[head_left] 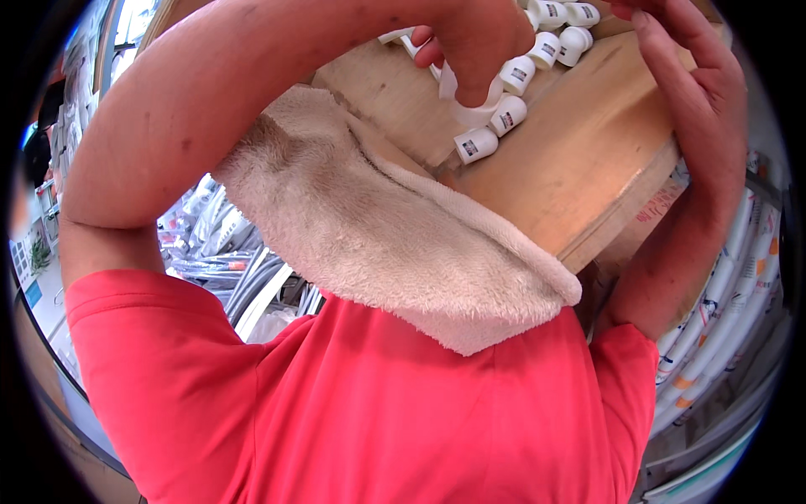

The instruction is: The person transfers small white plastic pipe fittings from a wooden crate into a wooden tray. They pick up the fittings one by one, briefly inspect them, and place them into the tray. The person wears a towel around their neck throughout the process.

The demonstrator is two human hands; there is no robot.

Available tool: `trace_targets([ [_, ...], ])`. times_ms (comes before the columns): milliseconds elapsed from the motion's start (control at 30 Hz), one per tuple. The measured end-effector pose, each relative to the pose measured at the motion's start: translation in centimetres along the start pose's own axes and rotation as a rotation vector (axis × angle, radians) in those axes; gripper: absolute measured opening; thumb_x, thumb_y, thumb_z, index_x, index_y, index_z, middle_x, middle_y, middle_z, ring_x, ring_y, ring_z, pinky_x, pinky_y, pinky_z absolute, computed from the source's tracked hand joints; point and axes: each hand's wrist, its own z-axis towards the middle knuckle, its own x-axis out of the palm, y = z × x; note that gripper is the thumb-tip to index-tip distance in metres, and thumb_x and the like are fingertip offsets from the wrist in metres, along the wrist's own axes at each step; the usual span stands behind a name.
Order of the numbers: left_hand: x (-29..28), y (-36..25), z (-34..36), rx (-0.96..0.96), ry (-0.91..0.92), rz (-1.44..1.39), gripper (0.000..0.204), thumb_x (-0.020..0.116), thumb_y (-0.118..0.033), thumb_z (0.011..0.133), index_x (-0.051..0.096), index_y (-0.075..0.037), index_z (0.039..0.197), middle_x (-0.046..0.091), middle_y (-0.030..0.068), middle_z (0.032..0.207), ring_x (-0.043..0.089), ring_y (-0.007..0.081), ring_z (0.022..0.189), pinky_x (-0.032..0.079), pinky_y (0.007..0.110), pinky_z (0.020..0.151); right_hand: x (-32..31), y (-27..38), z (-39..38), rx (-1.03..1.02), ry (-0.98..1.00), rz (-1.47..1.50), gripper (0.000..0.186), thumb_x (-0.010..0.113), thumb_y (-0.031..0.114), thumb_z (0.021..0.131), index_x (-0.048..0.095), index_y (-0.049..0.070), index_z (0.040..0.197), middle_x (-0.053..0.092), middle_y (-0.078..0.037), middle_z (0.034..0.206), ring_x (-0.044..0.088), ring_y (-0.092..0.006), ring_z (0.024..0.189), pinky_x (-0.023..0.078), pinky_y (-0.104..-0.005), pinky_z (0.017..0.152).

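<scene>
The left arm bends sharply at the elbow and crosses above the beige towel, its hand dipping fingers-down. Its grip is nearly closed on a white plastic fitting, over the wooden counter and just beside the row of white caps. The right hand reaches up at the counter's right side, thumb apart from the fingers; whether it holds anything I cannot tell. The fitting's curved rim shows below the fingertips; its long axis is hidden. The nearest caps lie on their sides, rounded ends toward the right.
</scene>
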Motion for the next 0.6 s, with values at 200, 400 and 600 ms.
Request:
trace_targets([
  [200,2.7,1.5,2.7,-0.101,0.372,-0.178,0.040,0.071,-0.032,0.083,0.075,0.003,0.101,0.074,0.0153,0.086,0.072,0.0252,0.077,0.057,0.039,0.072,-0.4,-0.5,-0.5,-0.005,0.012,0.003,0.039,0.052,-0.005,0.090,0.066,-0.002,0.126,0.072,-0.011,0.111,0.067,-0.0183,0.109,0.050,-0.0325,0.100],
  [400,6.7,1.6,4.4,-0.294,0.465,-0.196,0.037,0.073,-0.026,0.084,0.069,0.011,0.092,0.071,0.0176,0.075,0.074,0.0268,0.066,0.060,0.038,0.058,-0.9,-0.7,-0.6,-0.006,0.008,0.013,0.038,0.053,-0.005,0.090,0.067,-0.002,0.125,0.072,-0.011,0.110,0.067,-0.0181,0.108,0.050,-0.0321,0.099],
  [600,8.3,2.2,4.9,-0.320,0.488,-0.326,0.041,0.077,-0.028,0.086,0.069,0.011,0.095,0.073,0.0178,0.083,0.075,0.0261,0.069,0.061,0.037,0.060,-1.4,-1.3,-1.0,-0.008,-0.012,0.026,0.037,0.053,-0.004,0.091,0.067,-0.002,0.124,0.072,-0.011,0.109,0.067,-0.0179,0.106,0.051,-0.0317,0.098],
])
